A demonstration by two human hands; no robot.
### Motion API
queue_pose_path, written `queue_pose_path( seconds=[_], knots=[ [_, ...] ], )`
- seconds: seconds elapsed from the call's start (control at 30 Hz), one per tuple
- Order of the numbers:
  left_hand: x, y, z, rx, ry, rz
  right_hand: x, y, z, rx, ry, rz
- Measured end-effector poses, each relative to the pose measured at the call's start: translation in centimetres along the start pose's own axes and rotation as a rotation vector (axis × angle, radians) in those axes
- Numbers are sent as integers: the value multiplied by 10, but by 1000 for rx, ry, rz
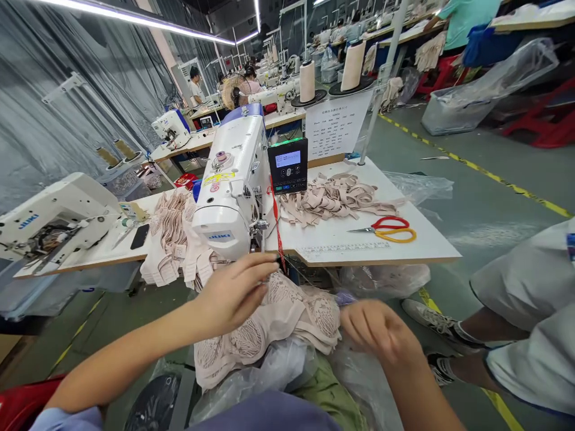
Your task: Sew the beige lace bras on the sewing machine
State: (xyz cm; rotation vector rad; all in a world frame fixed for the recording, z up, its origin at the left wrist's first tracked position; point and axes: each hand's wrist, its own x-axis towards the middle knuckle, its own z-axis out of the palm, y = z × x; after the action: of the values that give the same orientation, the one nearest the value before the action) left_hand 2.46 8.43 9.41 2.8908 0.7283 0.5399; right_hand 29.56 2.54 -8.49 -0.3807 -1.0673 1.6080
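Note:
Beige lace bras lie heaped across my lap, just in front of the white sewing machine. Over the heap's upper left, below the machine head, my left hand reaches out with its fingers extended and nothing visible in them. My right hand is at the heap's right edge, its fingers curled in and slightly blurred. What they hold, if anything, is hidden. A small purple item shows beside those fingers, too unclear to name. Thin strands run from below the machine toward that side.
Red-and-yellow scissors and a pile of beige straps lie on the white table. Stacked beige pieces hang over the edge at left, near a phone. A person's legs stand close on the right.

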Motion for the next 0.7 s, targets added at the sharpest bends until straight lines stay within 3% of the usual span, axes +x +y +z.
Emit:
queue_pose_path(
  seconds=[0.07,0.13,0.2,0.27,0.33,0.4,0.47,0.53,0.6,0.7],
  knots=[
    [3,-7,29,33,-60,-14,-47,14,-20,-83,-29,48],
    [6,-19,49,75,-112,-22,-91,23,-37,-134,295,105],
    [6,-32,57,100,-139,-20,-125,27,-46,-91,663,81],
    [2,-41,55,84,-147,-13,-142,30,-46,-46,837,103],
    [-1,-41,46,-6,-121,-61,-147,40,-40,24,893,144],
    [0,-32,36,-195,-101,-196,-146,57,-34,104,906,164],
    [7,-16,31,-450,-146,-321,-145,78,-30,139,886,177],
    [17,-2,35,-591,-227,-321,-149,100,-28,122,880,199],
    [25,5,49,-433,-267,-226,-158,115,-28,66,864,225],
    [24,-1,77,76,-371,-90,-178,122,-29,-40,845,277]
  ],
)
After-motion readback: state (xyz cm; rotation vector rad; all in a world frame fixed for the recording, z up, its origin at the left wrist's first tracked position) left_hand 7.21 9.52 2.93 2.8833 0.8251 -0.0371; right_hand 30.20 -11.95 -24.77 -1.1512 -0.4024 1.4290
